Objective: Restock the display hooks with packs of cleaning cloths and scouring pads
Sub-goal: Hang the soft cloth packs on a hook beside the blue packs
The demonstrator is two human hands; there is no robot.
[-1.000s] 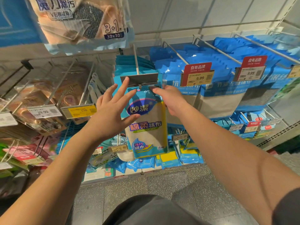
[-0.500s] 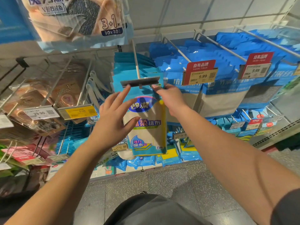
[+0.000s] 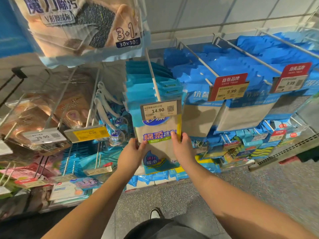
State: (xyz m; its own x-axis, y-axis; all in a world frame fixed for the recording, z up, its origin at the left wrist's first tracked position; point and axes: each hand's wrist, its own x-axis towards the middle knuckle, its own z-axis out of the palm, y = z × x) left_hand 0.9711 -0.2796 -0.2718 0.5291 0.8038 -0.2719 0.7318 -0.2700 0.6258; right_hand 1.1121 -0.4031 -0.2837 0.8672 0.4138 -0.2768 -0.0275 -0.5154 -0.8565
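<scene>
- Pack of cloths (image 3: 159,144) hangs at the front of the white hook (image 3: 153,78), directly under the price tag (image 3: 159,109) marked 14.90; more packs of the same kind sit behind it on that hook.
- Handling, by judgement: a soft plastic sleeve around folded cloth, so light, floppy, a little slick, not fragile. It bends instead of resisting.
- Left hand (image 3: 132,156) grips the pack's left edge, thumb on the front face, fingers curled behind (fingertips hidden).
- Right hand (image 3: 183,149) pinches the right edge, thumb on the front, fingers wrapped around the yellow side strip.
- Best hold, by judgement: both side edges at mid-height, as now; the top hole strip looks like the weak point if tugged.
- Edges: the tag's lower rim overlaps the pack's top; grey-and-blue packs (image 3: 202,118) crowd the right side, nearly touching.
- Left side: white hangers (image 3: 103,104) and a yellow tag (image 3: 87,134) stand just beside the pack.
- Open room: below and toward the person, above the speckled floor (image 3: 172,195); a large pad pack (image 3: 82,26) overhangs at upper left.
</scene>
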